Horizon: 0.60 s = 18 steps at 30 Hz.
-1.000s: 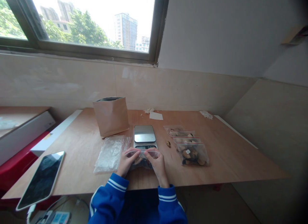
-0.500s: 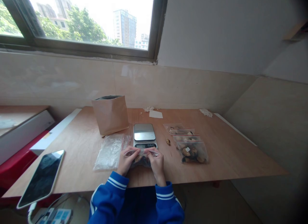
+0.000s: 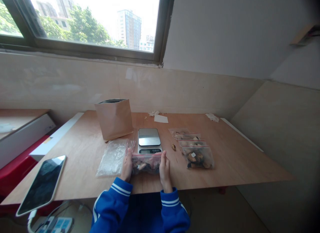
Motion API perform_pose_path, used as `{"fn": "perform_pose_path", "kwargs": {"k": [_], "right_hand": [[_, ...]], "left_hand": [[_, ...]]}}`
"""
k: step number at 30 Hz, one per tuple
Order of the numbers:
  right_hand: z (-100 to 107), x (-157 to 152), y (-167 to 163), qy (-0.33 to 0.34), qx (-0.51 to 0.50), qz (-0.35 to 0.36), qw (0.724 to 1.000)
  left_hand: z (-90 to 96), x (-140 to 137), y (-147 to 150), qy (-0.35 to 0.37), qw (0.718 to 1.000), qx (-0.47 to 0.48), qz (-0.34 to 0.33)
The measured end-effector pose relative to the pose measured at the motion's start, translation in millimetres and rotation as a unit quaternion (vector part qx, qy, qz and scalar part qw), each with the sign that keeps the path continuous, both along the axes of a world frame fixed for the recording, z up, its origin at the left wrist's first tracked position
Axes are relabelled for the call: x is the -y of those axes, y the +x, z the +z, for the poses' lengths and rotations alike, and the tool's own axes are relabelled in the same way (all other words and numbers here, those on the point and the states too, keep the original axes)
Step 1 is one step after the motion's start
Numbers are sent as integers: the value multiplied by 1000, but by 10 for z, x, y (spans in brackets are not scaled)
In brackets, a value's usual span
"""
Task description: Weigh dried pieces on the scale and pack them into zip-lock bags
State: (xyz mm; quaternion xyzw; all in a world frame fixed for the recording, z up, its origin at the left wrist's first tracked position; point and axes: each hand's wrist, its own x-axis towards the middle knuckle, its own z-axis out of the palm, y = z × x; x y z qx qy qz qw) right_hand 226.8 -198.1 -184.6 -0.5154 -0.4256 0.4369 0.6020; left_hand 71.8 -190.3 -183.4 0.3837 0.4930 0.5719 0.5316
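Between my hands is a clear zip bag [image 3: 146, 164] with a reddish zip edge and dark and tan pieces inside, perhaps dried mushrooms. My left hand [image 3: 127, 166] grips its left side, and my right hand [image 3: 165, 168] grips its right side near the top corner. Just behind the bag stands a kitchen scale [image 3: 149, 138] with a bare steel plate and a dark display. To my left lies a stack of flat, clear zip bags [image 3: 112, 159]. Several filled zip bags [image 3: 198, 158] lie overlapped on the right, and one small brown piece [image 3: 173, 147] rests beside them.
An open brown paper pouch [image 3: 114, 120] stands at the back left. A phone [image 3: 42, 184] on a charging cable overhangs the front left of the wooden table [image 3: 232, 163]. Near the wall lie a white card [image 3: 161, 119] and crumpled tissue [image 3: 212, 117].
My hands have moved apart from the middle of the bag's top to its two sides. The bag's mouth, earlier spread wide, now forms a straight line.
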Motion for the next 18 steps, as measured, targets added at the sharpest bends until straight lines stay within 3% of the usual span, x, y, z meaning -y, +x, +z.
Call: {"fn": "perform_pose_path", "kwargs": {"k": [7,10,13,15,18], "right_hand": [[-88,-3,-24,6,39,-30,999],[-78,-92,76,-3,53,-81,995],[78,-387,425,-7,117,-174,978],[262,-692,745,-14,213,-214,953],[547,-1177,1156,-23,295,-199,934]], "left_hand": [[-64,-24,0,-56,994,84,-30],[-83,-32,-18,-45,992,107,-55],[-83,-41,-36,1,996,62,-56],[-86,-49,-40,24,998,24,-56],[-116,-67,-37,32,996,-3,-80]]}}
